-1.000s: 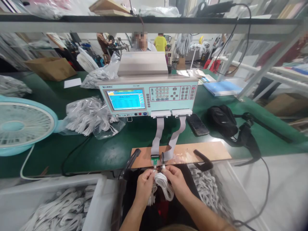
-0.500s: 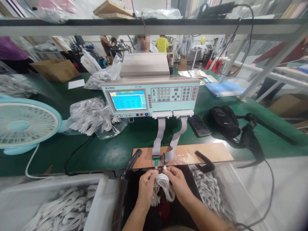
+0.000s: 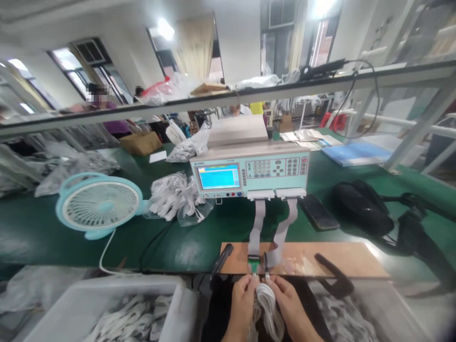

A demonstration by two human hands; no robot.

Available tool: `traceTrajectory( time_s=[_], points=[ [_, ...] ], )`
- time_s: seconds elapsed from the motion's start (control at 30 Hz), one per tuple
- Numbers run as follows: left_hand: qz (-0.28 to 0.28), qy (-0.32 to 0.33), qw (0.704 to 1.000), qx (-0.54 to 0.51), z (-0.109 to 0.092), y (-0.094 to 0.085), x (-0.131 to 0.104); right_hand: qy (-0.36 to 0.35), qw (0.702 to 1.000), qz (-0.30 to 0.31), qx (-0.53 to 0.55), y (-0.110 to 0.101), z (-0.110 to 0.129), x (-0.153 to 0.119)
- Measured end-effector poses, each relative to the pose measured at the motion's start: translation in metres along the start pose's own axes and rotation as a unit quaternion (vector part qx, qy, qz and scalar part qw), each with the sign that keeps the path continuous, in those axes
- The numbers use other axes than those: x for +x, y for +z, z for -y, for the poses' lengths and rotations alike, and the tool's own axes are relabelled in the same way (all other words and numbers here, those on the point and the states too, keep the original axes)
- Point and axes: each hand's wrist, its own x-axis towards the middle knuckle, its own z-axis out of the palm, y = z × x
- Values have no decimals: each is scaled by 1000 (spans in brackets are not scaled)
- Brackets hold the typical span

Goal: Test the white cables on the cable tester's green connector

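1. Instrument (image 3: 251,167) and fan (image 3: 106,207) stand on your green bench (image 3: 199,240), windows (image 3: 278,52) behind.
2. Your left hand (image 3: 243,295) and right hand (image 3: 288,295) pinch the white cable (image 3: 267,304), coiled between them near the bench edge.

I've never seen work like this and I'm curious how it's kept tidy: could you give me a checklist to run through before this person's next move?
1. Left grip pinching cable below the green board: ok.
2. Right grip pinching cable below the black connector: ok.
3. Cable fully seated at both ends: cannot tell; too small and blurred.
4. Both ribbons joined to the tester: ok.
5. Screen lit: ok.
6. Screen text readable: not ok, too blurred here.
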Motion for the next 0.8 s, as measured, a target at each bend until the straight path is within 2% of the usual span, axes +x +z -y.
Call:
traceTrajectory(
  time_s=[0.23, 0.53, 0.63, 0.7, 0.8],
  points=[
    [-10, 7, 1000, -27, 4, 1, 5, -12, 1000, 8, 17, 0, -8, 4],
    [-38, 20, 999, -5, 7, 5, 6, -18, 1000, -6, 17, 1, -14, 8],
    [-52, 41, 998, 7, 2, 9, -4, -21, 999, -18, -20, 6, -13, 2],
    [-37, 45, 998, -10, -2, 12, -13, -28, 998, -13, -60, 4, -8, -6],
    [-30, -17, 997, -65, -7, 10, -28, -39, 988, 6, -148, -18, 6, -19]
  ],
)
